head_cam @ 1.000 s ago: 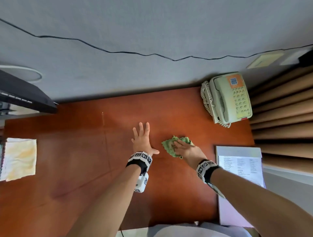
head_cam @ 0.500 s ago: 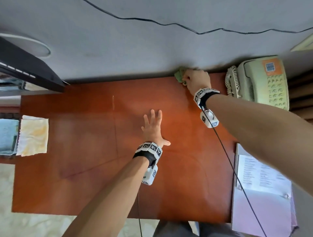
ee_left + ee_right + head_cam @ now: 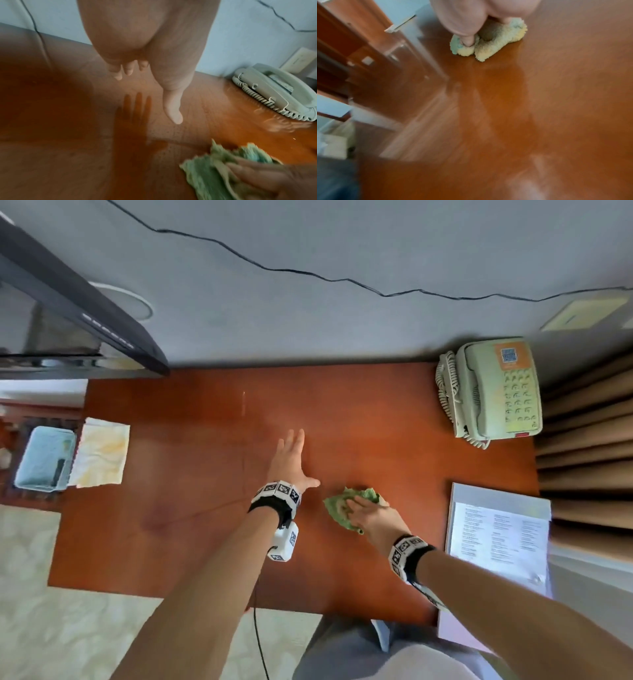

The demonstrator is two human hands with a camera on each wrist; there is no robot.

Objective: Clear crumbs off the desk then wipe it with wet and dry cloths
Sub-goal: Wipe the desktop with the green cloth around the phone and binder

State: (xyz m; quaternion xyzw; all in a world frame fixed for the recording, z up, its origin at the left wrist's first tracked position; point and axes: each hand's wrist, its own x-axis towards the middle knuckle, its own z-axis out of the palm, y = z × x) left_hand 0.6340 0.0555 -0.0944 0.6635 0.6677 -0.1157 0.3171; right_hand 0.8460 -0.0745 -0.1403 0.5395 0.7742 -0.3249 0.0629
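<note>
A crumpled green cloth lies on the red-brown desk, right of the middle. My right hand lies on top of the cloth and grips it. In the right wrist view the thumb digs into the bunched cloth. My left hand stays just left of the cloth with straight, spread fingers and holds nothing. In the left wrist view this hand hovers slightly above the wood, its reflection beneath it, and the cloth shows at the lower right. A pale yellow cloth lies flat at the desk's left edge.
A beige telephone sits at the back right corner. A sheet of printed paper on a folder lies at the front right. A dark monitor stands at the back left. A light blue tray rests beyond the left edge.
My right hand swept the green cloth to the desk's far edge near the telephone, then pulled it back toward me. The left hand has kept its place.
</note>
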